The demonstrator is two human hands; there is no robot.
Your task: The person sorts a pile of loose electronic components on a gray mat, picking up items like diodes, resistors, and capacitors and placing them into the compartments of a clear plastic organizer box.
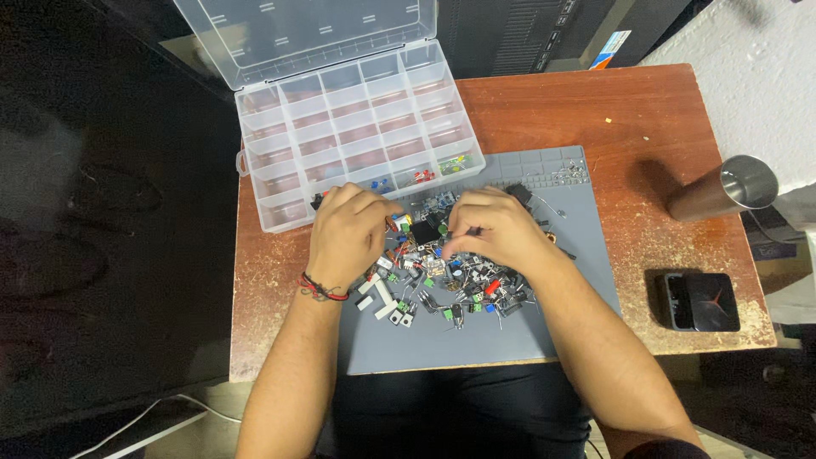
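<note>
A heap of small electronic parts point(442, 285) lies on a grey work mat point(476, 340). My left hand point(344, 234) rests on the heap's left side, fingers curled around a small part with orange and yellow on it point(397, 223). My right hand point(493, 228) is over the heap's upper right, fingertips pinched together; what they pinch is too small to make out. A red and black band sits on my left wrist. A clear plastic compartment box point(357, 127) stands open just beyond my hands, with a few coloured parts in its nearest cells.
The wooden table point(595, 102) carries a steel cylinder cup point(731, 189) at the right and a small black box point(701, 302) near the right edge. Dark floor lies to the left. The organiser lid point(297, 34) leans back.
</note>
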